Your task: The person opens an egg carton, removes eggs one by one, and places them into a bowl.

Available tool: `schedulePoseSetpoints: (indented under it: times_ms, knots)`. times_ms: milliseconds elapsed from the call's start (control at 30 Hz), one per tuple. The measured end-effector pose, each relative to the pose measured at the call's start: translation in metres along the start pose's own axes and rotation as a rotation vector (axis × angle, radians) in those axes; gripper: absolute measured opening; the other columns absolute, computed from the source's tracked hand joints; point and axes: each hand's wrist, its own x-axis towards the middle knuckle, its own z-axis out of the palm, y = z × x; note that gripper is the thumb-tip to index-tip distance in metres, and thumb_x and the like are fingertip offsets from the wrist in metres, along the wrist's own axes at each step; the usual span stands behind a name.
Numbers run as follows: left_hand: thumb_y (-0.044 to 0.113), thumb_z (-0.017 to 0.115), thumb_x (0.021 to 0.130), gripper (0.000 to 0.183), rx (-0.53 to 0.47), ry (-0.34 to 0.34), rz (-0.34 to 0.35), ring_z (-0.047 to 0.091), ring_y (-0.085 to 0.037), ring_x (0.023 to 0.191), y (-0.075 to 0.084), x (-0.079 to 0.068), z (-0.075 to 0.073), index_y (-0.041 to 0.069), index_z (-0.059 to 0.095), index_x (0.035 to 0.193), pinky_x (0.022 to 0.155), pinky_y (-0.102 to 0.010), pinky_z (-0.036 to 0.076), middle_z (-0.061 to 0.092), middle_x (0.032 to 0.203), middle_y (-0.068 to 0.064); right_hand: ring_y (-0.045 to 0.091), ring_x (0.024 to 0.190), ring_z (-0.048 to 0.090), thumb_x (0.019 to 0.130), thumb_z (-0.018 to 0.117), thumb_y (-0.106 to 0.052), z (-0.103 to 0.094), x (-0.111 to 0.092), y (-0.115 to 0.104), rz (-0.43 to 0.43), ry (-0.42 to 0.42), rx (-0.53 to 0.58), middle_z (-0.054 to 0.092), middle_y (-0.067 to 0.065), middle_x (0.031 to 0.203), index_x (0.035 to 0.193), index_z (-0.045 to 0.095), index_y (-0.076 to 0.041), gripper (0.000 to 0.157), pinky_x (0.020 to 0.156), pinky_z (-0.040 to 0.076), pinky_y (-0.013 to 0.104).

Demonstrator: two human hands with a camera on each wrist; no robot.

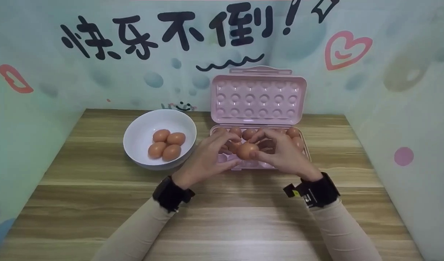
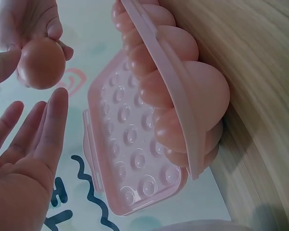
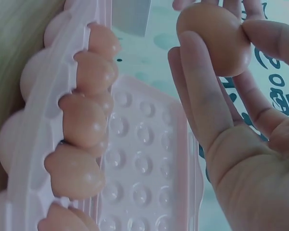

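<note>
A brown egg [image 1: 247,151] is held up over the front of the pink egg carton [image 1: 257,168]. My right hand [image 1: 289,154] pinches it between thumb and fingers. My left hand [image 1: 207,156] is just left of the egg, thumb and fingers spread apart. In the left wrist view, its index fingertip [image 2: 7,60] is at the egg's edge; whether it touches I cannot tell. Several brown eggs [image 3: 84,120] sit in the carton's cups, partly hidden by my hands in the head view. Some front-left cups hold no egg.
Left of the carton stands a white bowl [image 1: 135,139] with several brown eggs [image 1: 166,145] in it. The carton's dimpled lid [image 1: 258,98] stands raised at the back, near a printed backdrop [image 1: 153,65]. Everything rests on a wood-grain table [image 1: 240,217].
</note>
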Motion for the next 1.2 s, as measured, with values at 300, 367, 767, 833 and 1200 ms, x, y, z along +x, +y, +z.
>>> schedulePoseSetpoints:
  times_ms: [300,367,767,833,1200]
  knots:
    - [0.031,0.087,0.09,0.048,0.059,-0.003,0.0,0.065,-0.015,0.11,0.002,-0.004,0.008,0.011,0.066,0.129,0.096,-0.03,0.056,0.068,0.124,-0.004,0.026,0.117,0.068,0.097,0.078,-0.012,0.006,-0.002,-0.004,-0.004,-0.047,0.018,0.062,0.008,0.124,0.116,0.066,-0.004,0.024,0.102,0.058,0.038]
    - [0.031,0.087,0.09,0.048,0.068,-0.009,-0.007,0.064,-0.016,0.113,0.002,-0.004,0.009,0.011,0.067,0.129,0.098,-0.032,0.055,0.068,0.125,-0.004,0.027,0.118,0.068,0.097,0.078,-0.012,0.007,-0.003,-0.005,0.002,-0.055,0.026,0.061,0.008,0.125,0.116,0.065,-0.004,0.025,0.101,0.058,0.038]
    - [0.023,0.087,0.09,0.041,0.075,-0.007,0.005,0.065,-0.017,0.107,0.0,-0.001,0.001,0.011,0.068,0.124,0.093,-0.029,0.057,0.067,0.12,-0.004,0.026,0.11,0.072,0.096,0.077,-0.005,0.0,-0.004,-0.007,-0.048,-0.079,-0.014,0.067,0.007,0.121,0.119,0.067,-0.005,0.024,0.099,0.059,0.042]
    - [0.019,0.087,0.089,0.04,0.058,0.006,0.013,0.065,-0.016,0.104,-0.002,0.001,-0.004,0.009,0.067,0.121,0.089,-0.027,0.058,0.066,0.118,-0.005,0.027,0.109,0.073,0.096,0.075,-0.001,-0.003,-0.003,-0.006,-0.066,-0.074,-0.024,0.069,0.004,0.118,0.118,0.068,-0.006,0.024,0.095,0.061,0.042]
    - [0.017,0.085,0.089,0.037,0.106,0.043,-0.125,0.064,-0.014,0.107,-0.004,-0.004,-0.057,0.012,0.07,0.123,0.09,-0.027,0.058,0.068,0.12,-0.001,0.021,0.103,0.064,0.088,0.078,-0.007,-0.014,-0.005,0.001,-0.15,0.058,-0.595,0.07,0.006,0.114,0.111,0.069,-0.012,0.025,0.09,0.053,0.041]
